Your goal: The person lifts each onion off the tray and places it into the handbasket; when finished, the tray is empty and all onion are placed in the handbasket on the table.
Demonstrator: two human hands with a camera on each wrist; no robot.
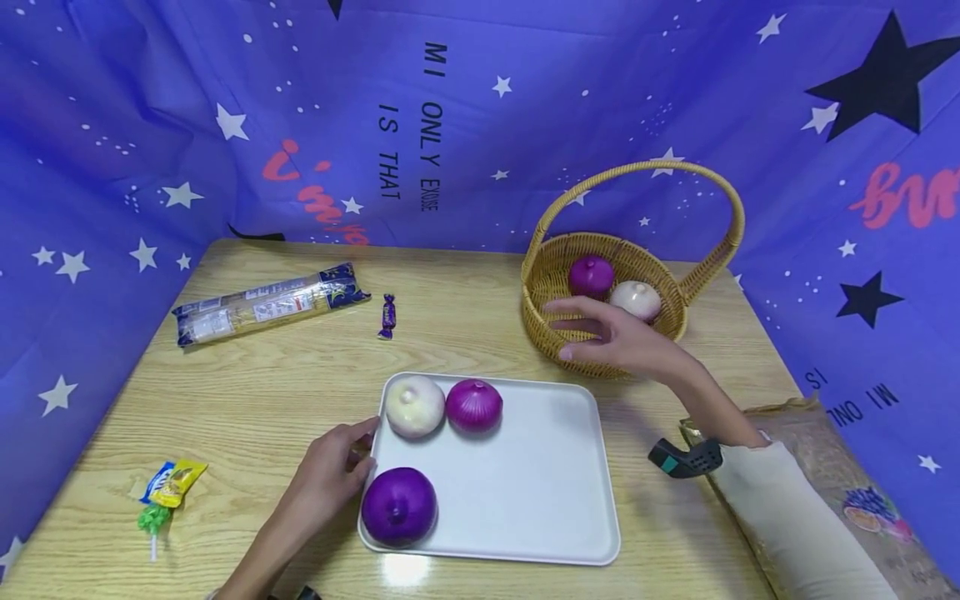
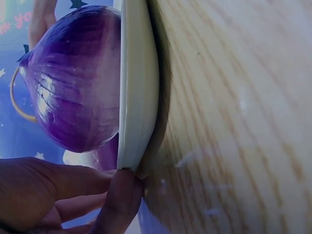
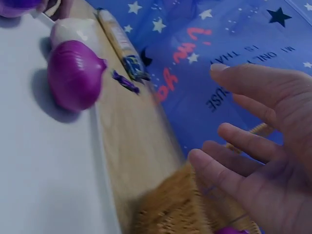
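A white rectangular tray (image 1: 525,475) lies on the table, and my left hand (image 1: 326,475) pinches its left edge. In the left wrist view the fingertips meet at the tray's rim (image 2: 127,122). On the tray sit a white onion (image 1: 415,407), a magenta onion (image 1: 474,407) and a larger dark purple onion (image 1: 399,506). My right hand (image 1: 611,337), fingers spread and holding nothing, hovers over the near side of a wicker basket (image 1: 536,317). Inside the basket are another purple onion (image 1: 591,276) and another white onion (image 1: 636,300).
A tall hooped handle (image 1: 637,169) rises from the basket. Back left lie a long pasta packet (image 1: 273,306) and a purple wrapped candy (image 1: 387,317). Small snack packets (image 1: 174,483) and a green lollipop (image 1: 153,518) lie front left. A brown bag (image 1: 847,483) is under the right sleeve.
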